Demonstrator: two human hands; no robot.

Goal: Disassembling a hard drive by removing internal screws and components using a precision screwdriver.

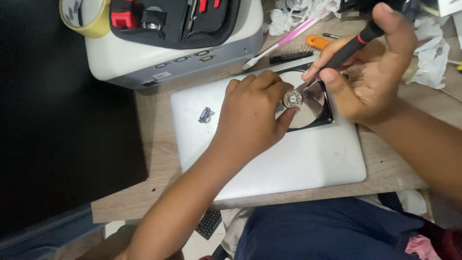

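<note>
The left hand (252, 113) pinches the round silver spindle hub (292, 99) of the opened black-framed hard drive (315, 103) while the right hand (370, 72) grips a black red-ringed screwdriver (349, 48) against it.

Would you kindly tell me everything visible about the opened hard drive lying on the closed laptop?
The hard drive lies flat on the silver laptop lid, cover off, in a black frame. Its mirror-like platter shows a round metal hub at the centre. The left hand rests over its left part, fingers at the hub; the right hand points a black-and-red screwdriver tip beside the hub.
</note>
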